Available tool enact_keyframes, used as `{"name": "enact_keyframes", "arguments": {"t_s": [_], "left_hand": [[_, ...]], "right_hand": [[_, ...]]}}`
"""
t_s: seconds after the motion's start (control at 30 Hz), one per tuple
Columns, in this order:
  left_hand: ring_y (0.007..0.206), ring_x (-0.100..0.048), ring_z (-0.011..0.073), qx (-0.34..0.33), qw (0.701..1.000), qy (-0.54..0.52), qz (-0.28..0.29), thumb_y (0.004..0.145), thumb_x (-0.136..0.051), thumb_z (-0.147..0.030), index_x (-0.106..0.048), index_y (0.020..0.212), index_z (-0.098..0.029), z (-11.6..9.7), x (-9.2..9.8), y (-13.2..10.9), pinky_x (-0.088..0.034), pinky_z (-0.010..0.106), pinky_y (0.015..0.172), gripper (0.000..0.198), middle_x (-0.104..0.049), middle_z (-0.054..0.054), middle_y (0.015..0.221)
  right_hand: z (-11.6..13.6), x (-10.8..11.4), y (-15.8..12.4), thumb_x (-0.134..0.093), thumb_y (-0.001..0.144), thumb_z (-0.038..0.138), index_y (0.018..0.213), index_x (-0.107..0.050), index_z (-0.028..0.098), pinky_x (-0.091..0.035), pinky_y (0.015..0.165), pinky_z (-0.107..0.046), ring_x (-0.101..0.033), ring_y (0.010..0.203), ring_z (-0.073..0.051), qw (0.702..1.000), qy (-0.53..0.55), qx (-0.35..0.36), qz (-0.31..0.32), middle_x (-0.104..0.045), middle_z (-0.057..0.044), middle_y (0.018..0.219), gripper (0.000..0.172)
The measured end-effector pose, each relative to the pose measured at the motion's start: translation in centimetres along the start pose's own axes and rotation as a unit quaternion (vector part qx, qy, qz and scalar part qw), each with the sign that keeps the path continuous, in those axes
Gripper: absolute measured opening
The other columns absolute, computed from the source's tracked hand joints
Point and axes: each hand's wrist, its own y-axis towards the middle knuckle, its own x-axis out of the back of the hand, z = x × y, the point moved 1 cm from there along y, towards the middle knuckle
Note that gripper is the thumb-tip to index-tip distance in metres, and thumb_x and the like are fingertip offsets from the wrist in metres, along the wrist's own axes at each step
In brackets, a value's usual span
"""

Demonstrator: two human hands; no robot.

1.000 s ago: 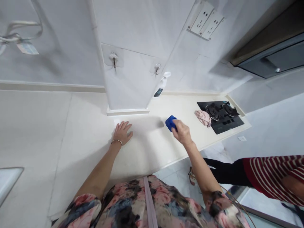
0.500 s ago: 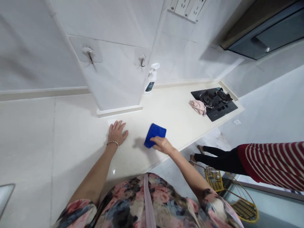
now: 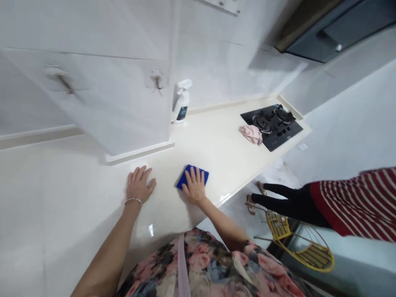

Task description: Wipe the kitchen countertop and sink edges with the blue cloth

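A folded blue cloth (image 3: 180, 180) lies flat on the cream countertop (image 3: 216, 150). My right hand (image 3: 195, 187) rests on top of it, palm down with the fingers spread, covering its middle. To the left, my left hand (image 3: 139, 185), with a bracelet at the wrist, is laid on the counter, fingers apart and nothing held. Something small and white shows partly at its fingertips, too covered to make out. The base of the jutting wall is just beyond that hand.
Against the wall stands a white spray bottle (image 3: 182, 101). A pink cloth (image 3: 252, 134) lies beside the black gas hob (image 3: 274, 126), partly touching it. Wall hooks (image 3: 156, 80) hang above the counter. At right, a person in a striped top (image 3: 355, 202) stands near a yellow chair (image 3: 309, 253).
My right hand has gone from pinching the blue cloth by its edge to lying flat on it, and the cloth is down on the counter. The view has shifted to the right.
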Motion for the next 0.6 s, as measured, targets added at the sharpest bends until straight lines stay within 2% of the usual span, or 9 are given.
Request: {"name": "enact_keyframes", "arguments": {"t_s": [0.07, 0.13, 0.23, 0.27, 0.33, 0.47, 0.6], "left_hand": [[0.155, -0.032, 0.0336, 0.001, 1.000, 0.003, -0.006, 0.097, -0.042, -0.048, -0.059, 0.144, -0.021, -0.1, 0.1, 0.2, -0.019, 0.057, 0.130, 0.057, -0.048, 0.012, 0.159], [0.155, -0.031, 0.0334, -0.002, 1.000, 0.012, 0.003, 0.097, -0.040, -0.048, -0.059, 0.144, -0.020, -0.4, 0.4, 0.4, -0.019, 0.057, 0.130, 0.058, -0.048, 0.013, 0.160], [0.155, -0.030, 0.0345, 0.001, 0.999, 0.030, 0.028, 0.099, -0.036, -0.050, -0.057, 0.146, -0.015, -0.7, 0.8, 0.6, -0.018, 0.057, 0.130, 0.063, -0.045, 0.015, 0.161], [0.156, -0.029, 0.0350, 0.004, 0.999, 0.035, 0.036, 0.099, -0.035, -0.051, -0.056, 0.147, -0.014, -0.7, 0.9, 0.6, -0.019, 0.057, 0.130, 0.064, -0.044, 0.016, 0.162], [0.156, -0.029, 0.0363, 0.010, 0.997, 0.040, 0.059, 0.098, -0.036, -0.052, -0.056, 0.147, -0.014, -0.6, 0.9, 0.8, -0.020, 0.059, 0.129, 0.065, -0.043, 0.016, 0.163], [0.156, -0.028, 0.0361, 0.016, 0.996, 0.052, 0.072, 0.097, -0.036, -0.054, -0.055, 0.146, -0.015, -0.4, 0.9, 1.2, -0.021, 0.060, 0.129, 0.066, -0.041, 0.015, 0.164], [0.156, -0.028, 0.0364, 0.025, 0.995, 0.055, 0.083, 0.096, -0.037, -0.055, -0.053, 0.148, -0.019, -0.2, 0.7, 1.3, -0.022, 0.060, 0.129, 0.065, -0.041, 0.013, 0.164]], "right_hand": [[2.1, 0.2, -1.2, -0.048, 0.103, 0.051, 0.165, -0.028, 0.017, -0.010, 0.128, -0.067, -0.005, 0.161, -0.040, 0.999, 0.026, 0.037, 0.009, -0.015, -0.016, 0.174, 0.073], [3.2, 0.7, -3.0, -0.049, 0.102, 0.055, 0.165, -0.026, 0.019, -0.010, 0.129, -0.067, -0.003, 0.162, -0.039, 0.992, 0.057, 0.107, 0.019, -0.013, -0.014, 0.175, 0.076], [1.8, 1.4, -6.1, -0.050, 0.101, 0.058, 0.164, -0.031, 0.023, -0.011, 0.130, -0.064, -0.003, 0.162, -0.036, 0.974, 0.095, 0.201, 0.042, -0.017, -0.010, 0.175, 0.074], [0.5, 1.5, -6.9, -0.051, 0.101, 0.058, 0.163, -0.032, 0.024, -0.012, 0.130, -0.063, -0.004, 0.162, -0.035, 0.971, 0.101, 0.210, 0.049, -0.020, -0.009, 0.174, 0.074], [-3.3, 1.7, -8.0, -0.056, 0.098, 0.057, 0.162, -0.035, 0.026, -0.013, 0.130, -0.064, -0.008, 0.162, -0.034, 0.976, 0.098, 0.185, 0.054, -0.025, -0.009, 0.173, 0.074], [-13.2, 2.1, -7.6, -0.060, 0.096, 0.051, 0.161, -0.038, 0.025, -0.016, 0.127, -0.068, -0.015, 0.161, -0.037, 0.998, 0.054, 0.039, 0.020, -0.029, -0.012, 0.171, 0.073], [-23.1, 3.2, -5.8, -0.049, 0.101, 0.047, 0.162, -0.035, 0.023, -0.016, 0.128, -0.065, -0.015, 0.161, -0.036, 0.995, -0.004, -0.104, -0.012, -0.026, -0.011, 0.172, 0.067]]}}
